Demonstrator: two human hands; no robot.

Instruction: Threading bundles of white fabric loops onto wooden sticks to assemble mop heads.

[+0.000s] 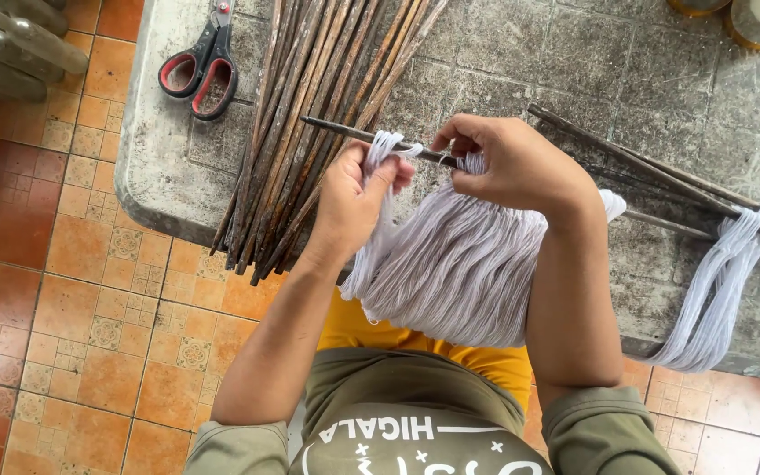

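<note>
while the scissors (201,69) sit idle at upper left, the loose stick bundle (310,123) could get nudged off the surface (661,88) edge by an elbow. left hand (354,198), grip narrow, pinches pale yarn (459,264) at frame centre; right hand (507,163) pinches the thin rod (345,130) it hangs on. if either slips, loops probably slide off and tangle. fingertips mostly hidden, jars at upper right cut off.

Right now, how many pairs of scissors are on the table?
1. The red-handled scissors lie near the table's top-left corner, left of the bundle of sticks. More may sit outside the view.
</note>
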